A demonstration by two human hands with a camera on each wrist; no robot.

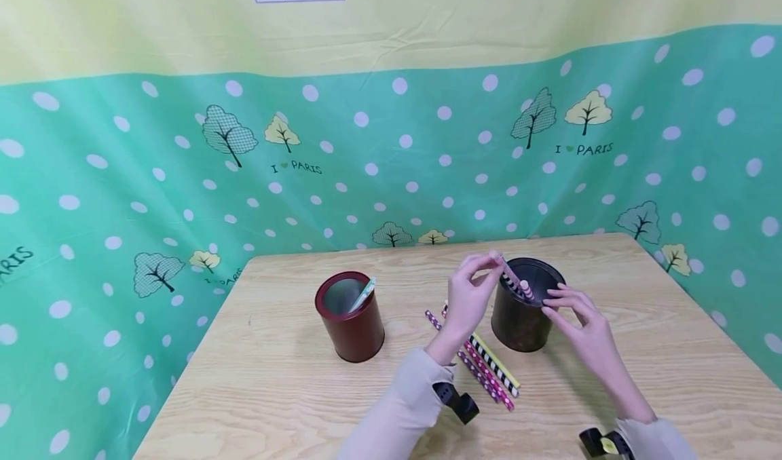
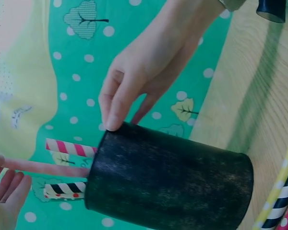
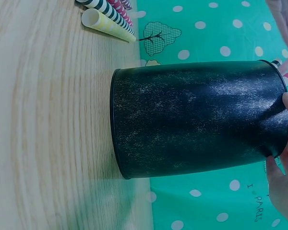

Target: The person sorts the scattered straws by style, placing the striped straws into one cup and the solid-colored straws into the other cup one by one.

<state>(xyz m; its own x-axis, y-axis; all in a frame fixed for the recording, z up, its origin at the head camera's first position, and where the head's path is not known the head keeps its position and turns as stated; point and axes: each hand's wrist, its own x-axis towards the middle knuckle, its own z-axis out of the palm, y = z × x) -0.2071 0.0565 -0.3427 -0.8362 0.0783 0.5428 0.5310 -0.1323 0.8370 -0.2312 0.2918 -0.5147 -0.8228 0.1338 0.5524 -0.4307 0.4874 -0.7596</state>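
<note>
My left hand (image 1: 473, 290) pinches the upper end of a pale pink paper straw (image 2: 48, 167) between thumb and fingers. The straw's lower part is inside the black canister (image 1: 519, 324), hidden by its wall. With its fingertips, my right hand (image 1: 589, 334) holds the canister's rim on the right side. A pink-and-white striped straw (image 2: 72, 147) and a black-and-white striped straw (image 2: 65, 190) stick out of the same canister, along with a red-dotted one (image 2: 50, 195). The canister stands upright on the table.
Several patterned straws (image 1: 489, 372) lie on the wooden table (image 1: 256, 392) between the two canisters, beneath my left forearm. A dark red canister (image 1: 354, 338) stands to the left with a teal-patterned straw (image 1: 364, 293) leaning in it. A printed curtain (image 1: 342, 202) hangs behind the table.
</note>
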